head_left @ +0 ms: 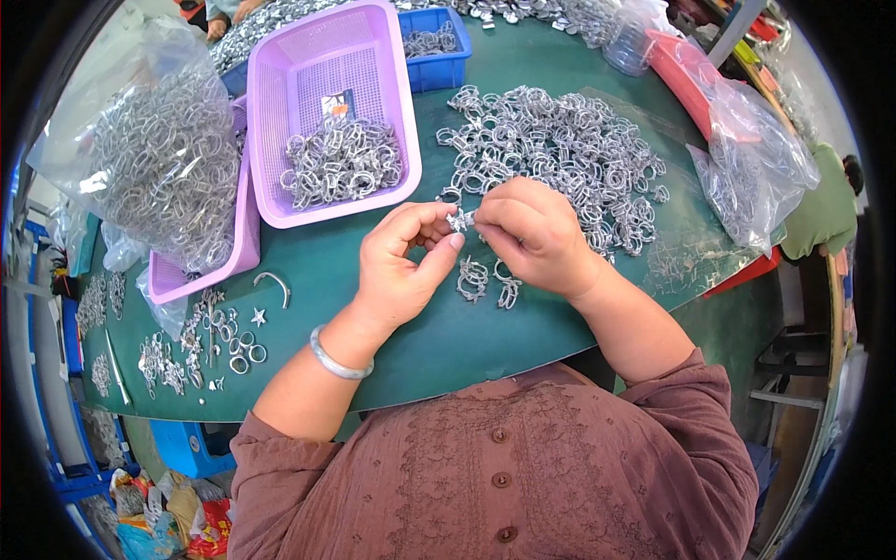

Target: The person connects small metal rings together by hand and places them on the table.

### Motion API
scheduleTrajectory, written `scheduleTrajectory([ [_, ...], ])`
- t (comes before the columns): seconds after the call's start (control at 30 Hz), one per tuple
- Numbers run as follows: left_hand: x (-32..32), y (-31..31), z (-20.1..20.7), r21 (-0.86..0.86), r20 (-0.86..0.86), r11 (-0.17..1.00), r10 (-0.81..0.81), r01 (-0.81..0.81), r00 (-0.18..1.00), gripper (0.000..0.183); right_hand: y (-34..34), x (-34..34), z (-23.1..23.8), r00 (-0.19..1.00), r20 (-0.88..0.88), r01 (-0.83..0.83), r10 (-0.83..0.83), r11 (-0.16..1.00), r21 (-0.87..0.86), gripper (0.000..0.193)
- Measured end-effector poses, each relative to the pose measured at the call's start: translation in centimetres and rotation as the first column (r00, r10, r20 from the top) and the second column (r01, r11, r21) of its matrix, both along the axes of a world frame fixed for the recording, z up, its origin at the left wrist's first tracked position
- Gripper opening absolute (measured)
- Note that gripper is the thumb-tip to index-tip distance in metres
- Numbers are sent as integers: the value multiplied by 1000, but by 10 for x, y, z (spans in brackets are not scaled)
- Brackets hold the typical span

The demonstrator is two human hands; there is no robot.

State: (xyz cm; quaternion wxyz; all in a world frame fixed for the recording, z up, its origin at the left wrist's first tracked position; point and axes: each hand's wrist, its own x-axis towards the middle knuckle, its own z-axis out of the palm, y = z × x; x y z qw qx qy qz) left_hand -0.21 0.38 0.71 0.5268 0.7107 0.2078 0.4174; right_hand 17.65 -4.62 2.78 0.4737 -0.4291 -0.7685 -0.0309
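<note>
My left hand [397,257] pinches a small silvery metal piece [460,221] between thumb and fingertips; its outline looks pointed, perhaps starlike, but its exact kind is too small to make out. From the other side the closed fingers of my right hand [534,233] meet the same piece. Just below the hands, a few grey metal ring pieces [473,279] lie apart on the green tabletop [411,345]. Beyond my right hand spreads a big heap of similar ring pieces [551,140]. A pale bangle [338,359] circles my left wrist.
A lilac basket [261,121] holding more pieces stands left of the heap, with a blue bin [439,70] behind. A full plastic bag [163,159] rests in another lilac basket [205,280]. Loose rings and stars [259,317] lie at left. A red tray [681,79] sits at right.
</note>
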Motion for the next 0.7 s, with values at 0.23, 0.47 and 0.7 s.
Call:
scheduleTrajectory([
  [0.23,2,-1,-1,33,-5,998,55,-54,998,27,1,-2,0,1000,26,-3,3,1000,18,15],
  [0.47,4,-4,1,91,-25,990,107,-105,994,26,1,-2,-3,1000,25,-3,2,1000,14,14],
  [0.7,5,-5,2,125,-17,984,132,-128,991,25,1,-3,-2,1000,16,-16,16,1000,13,14],
])
